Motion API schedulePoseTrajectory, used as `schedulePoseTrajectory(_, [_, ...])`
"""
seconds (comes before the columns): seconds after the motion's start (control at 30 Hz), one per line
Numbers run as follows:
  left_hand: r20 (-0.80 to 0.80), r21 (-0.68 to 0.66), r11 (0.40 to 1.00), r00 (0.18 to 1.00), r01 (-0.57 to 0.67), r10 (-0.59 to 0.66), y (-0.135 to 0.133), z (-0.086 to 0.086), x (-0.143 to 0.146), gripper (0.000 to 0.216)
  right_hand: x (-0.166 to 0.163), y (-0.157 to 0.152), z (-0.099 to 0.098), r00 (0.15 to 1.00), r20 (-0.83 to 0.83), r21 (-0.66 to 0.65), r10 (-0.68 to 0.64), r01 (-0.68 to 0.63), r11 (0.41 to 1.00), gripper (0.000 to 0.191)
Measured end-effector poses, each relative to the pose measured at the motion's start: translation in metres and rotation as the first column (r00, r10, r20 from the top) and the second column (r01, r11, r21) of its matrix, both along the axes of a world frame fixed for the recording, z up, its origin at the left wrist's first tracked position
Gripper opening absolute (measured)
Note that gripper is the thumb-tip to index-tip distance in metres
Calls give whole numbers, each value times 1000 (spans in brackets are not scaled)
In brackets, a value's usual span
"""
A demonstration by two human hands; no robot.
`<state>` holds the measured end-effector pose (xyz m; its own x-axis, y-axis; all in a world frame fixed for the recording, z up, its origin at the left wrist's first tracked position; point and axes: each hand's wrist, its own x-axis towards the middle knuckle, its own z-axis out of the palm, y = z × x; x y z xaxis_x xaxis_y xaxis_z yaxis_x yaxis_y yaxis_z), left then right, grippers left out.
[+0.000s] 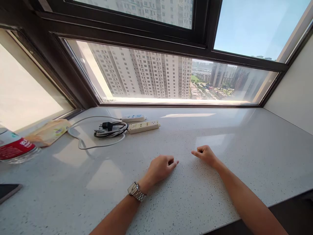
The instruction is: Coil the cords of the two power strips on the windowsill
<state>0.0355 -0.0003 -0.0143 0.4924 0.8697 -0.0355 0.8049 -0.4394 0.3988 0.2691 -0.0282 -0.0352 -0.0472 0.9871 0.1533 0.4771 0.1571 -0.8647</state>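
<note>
My left hand (161, 168) rests on the speckled white countertop (186, 205), its fingers curled in a loose fist and the thumb pointing right. A watch with a metal band (137, 191) is on that wrist. Across a small gap, my right hand (205, 154) is also closed, its thumb pointing left toward the other hand. No object shows in either fist. Beyond the left hand lie a cream power strip (143, 127), a white power strip (133, 118) and a coil of dark and grey cables (111, 130) with a black plug (107, 126).
At the left are a large bottle with a red label (17, 148), a pale soft packet (50, 132) and a dark flat device (8, 191) cut off by the frame. Dark-framed windows (151, 45) close off the back. The counter's front edge (276, 205) runs along the lower right.
</note>
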Motion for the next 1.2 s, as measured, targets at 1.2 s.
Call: schedulePoseTrajectory(1.2, [-43, -34, 999, 999, 20, -22, -6, 0, -2, 40, -13, -7, -3, 978, 206, -10, -22, 24, 1000, 48])
